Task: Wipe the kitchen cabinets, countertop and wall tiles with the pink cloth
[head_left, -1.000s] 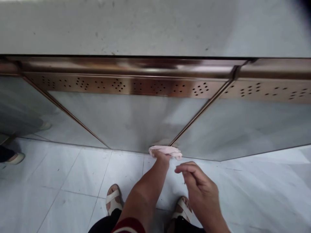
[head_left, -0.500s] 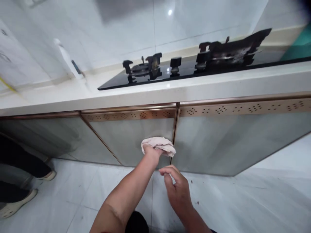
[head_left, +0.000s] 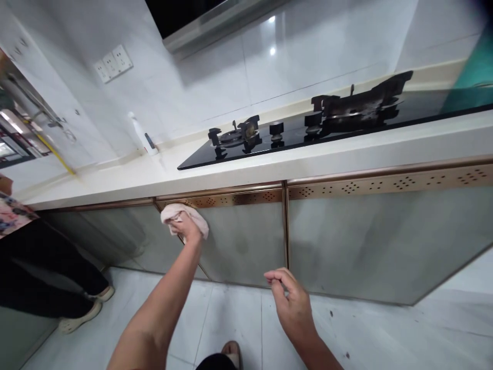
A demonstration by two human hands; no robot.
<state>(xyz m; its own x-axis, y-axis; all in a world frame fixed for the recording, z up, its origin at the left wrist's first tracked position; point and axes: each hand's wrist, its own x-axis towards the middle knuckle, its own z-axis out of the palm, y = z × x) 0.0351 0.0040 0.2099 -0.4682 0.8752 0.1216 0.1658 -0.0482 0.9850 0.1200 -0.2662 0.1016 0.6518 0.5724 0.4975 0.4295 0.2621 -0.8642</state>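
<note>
My left hand grips a pale pink cloth and presses it against the upper left corner of a grey cabinet door. The cloth lies over the copper-coloured frame there, just below the perforated strip. Some of my left fingers are hidden in the cloth's folds. My right hand hovers in front of the cabinets, low and to the right, with curled fingers, thumb apart from them and nothing held.
Above the doors runs a white countertop with a black gas stove. A white bottle-like object stands near the wall. At the left another person in black trousers stands close to the cabinets. A range hood juts out overhead.
My left hand has carried the cloth left and upward across the door, from its right edge to its upper left corner. My right hand keeps its curled pose. The view has shifted, showing more at left.
</note>
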